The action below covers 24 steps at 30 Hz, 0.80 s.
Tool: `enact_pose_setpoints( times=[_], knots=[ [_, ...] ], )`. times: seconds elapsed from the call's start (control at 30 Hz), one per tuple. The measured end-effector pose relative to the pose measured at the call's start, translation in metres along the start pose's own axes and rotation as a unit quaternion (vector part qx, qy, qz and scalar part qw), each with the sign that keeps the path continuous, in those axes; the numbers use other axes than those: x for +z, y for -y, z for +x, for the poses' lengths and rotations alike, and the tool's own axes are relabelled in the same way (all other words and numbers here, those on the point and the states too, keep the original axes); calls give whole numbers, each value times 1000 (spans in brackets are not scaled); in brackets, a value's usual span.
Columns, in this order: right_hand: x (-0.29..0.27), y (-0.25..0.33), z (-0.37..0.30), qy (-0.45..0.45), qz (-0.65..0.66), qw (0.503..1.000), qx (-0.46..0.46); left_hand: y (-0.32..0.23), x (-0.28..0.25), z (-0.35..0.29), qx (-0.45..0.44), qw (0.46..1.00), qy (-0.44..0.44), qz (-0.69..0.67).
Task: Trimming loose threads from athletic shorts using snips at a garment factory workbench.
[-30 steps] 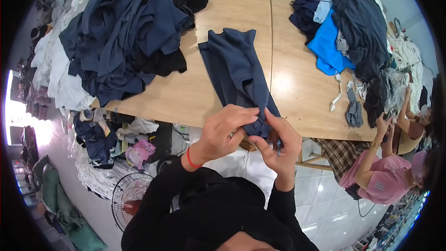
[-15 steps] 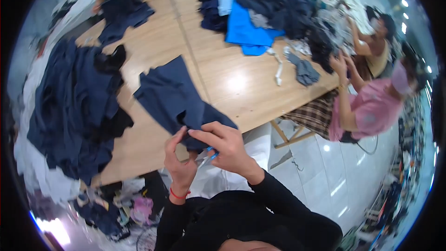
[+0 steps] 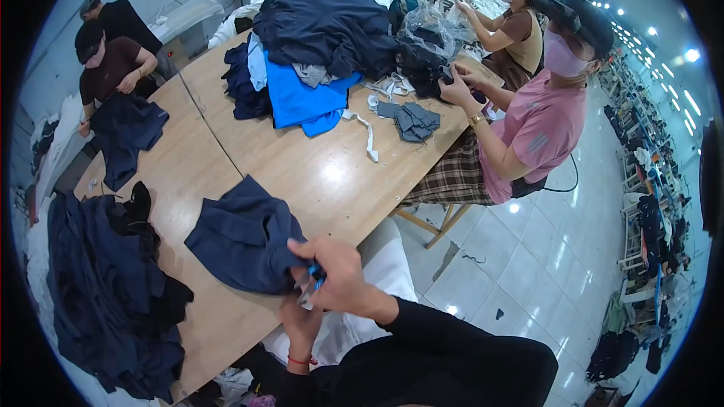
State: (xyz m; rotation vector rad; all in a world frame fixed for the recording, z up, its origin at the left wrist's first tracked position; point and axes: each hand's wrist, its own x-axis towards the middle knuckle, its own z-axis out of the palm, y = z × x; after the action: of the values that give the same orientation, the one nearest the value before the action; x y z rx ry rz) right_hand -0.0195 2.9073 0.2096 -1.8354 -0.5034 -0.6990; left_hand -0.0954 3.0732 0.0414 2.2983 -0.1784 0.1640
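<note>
A dark navy garment point(image 3: 245, 237) lies partly on the wooden table, and its near end comes over the edge toward me. At that end my left hand point(image 3: 302, 324) grips the cloth, its fingertips partly hidden. My right hand point(image 3: 339, 271) is closed round small blue-handled thread snips point(image 3: 317, 277), just above the left hand. Thumb and fingers of the right hand are against the cloth's edge. Where exactly the blades meet the cloth I cannot tell.
A heap of navy garments point(image 3: 105, 294) covers the table's left side. Farther off stands a big pile of dark clothes point(image 3: 324, 26) with a bright blue piece point(image 3: 302, 98). Grey scraps point(image 3: 411, 120) lie near a co-worker in pink point(image 3: 539, 128); other people work around the table point(image 3: 302, 173).
The view has tilted up and shifted right. My right hand now sits over my left at the garment's near end, and the cloth has been gathered closer to me.
</note>
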Motion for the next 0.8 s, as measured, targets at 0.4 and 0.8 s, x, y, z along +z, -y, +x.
enact_pose_setpoints(
  times=[0.4, 0.8],
  knots=[
    [-39, -40, 1, -67, 16, 992, 104, 28, -42, 3, -143, 964, -221, 22],
    [-68, -82, -37, 9, -156, 974, 164, -37, -138, -8, -60, 954, -258, 144]
  ],
)
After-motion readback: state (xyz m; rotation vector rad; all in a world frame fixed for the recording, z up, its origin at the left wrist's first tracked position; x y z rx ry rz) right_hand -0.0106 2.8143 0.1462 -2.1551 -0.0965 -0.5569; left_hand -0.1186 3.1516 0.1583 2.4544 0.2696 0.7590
